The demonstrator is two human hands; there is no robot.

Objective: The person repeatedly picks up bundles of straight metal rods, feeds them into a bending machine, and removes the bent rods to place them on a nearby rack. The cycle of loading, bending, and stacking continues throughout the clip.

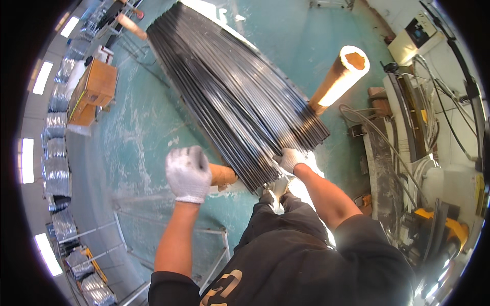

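Note:
My left hand [189, 173], in a white knit glove, is closed at the upper end of a brown cardboard tube [222, 175], covering the tube's top. This tube stands against the left side of a stack of long, thin black bars [229, 97]. At the near end of the stack, my right hand [291, 160], also gloved in white, has its fingers curled on the bar ends. Exactly how many bars it grips is hidden. The bars lie lengthwise, sloping away to the upper left, with a few crossing slightly.
A second upright cardboard tube [334, 84] rises at the stack's right side. Cardboard boxes [94, 89] stand at the left, and a metal frame [120, 229] is at the lower left. Machinery with loose cables [400, 148] lines the right. The floor [138, 148] is green and scuffed.

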